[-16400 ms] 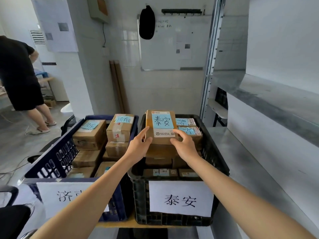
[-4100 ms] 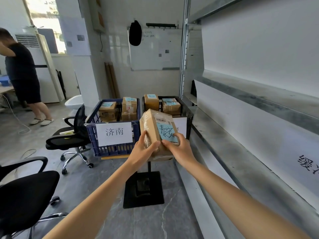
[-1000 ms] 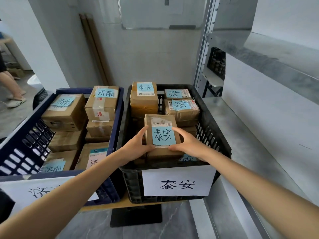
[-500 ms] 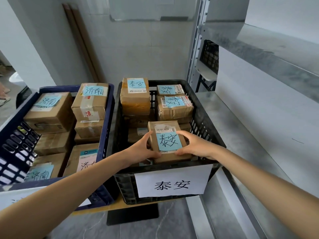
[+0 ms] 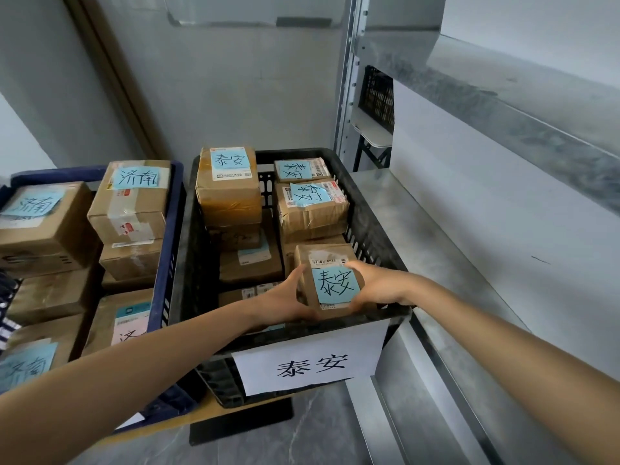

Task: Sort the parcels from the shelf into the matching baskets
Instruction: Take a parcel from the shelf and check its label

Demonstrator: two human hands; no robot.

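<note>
Down in the near right corner of the black basket (image 5: 370,213), held between both hands: a brown parcel (image 5: 322,255). Lies top face up, long axis running away from the person, far end swung slightly left. Carries a barcode strip at the far end and a blue note (image 5: 335,284) marked 泰安 at the near end, characters readable from the wearer's side, tipped a little clockwise. Sits close against the front wall; cannot tell whether resting on what lies beneath or held just clear of it.

Gripped on its left side by the left hand (image 5: 285,305): thumb stretched up along the left edge, fingers tucked under the near left corner, forearm crossing the front rim from the lower left. Clasped on its right side by the right hand (image 5: 377,285): thumb laid over the far right part of the top face, fingers curled down the right wall and mostly hidden, wrist above the front right corner of the rim.

Behind, in the same basket: other parcels (image 5: 229,196) with 泰安 notes, stacked taller along the far wall. On the front wall, a white sign (image 5: 310,365) reading 泰安. Just beside on the left, a blue basket (image 5: 169,236) of boxes noted 济南. Along the right, a grey metal shelf (image 5: 443,250).
</note>
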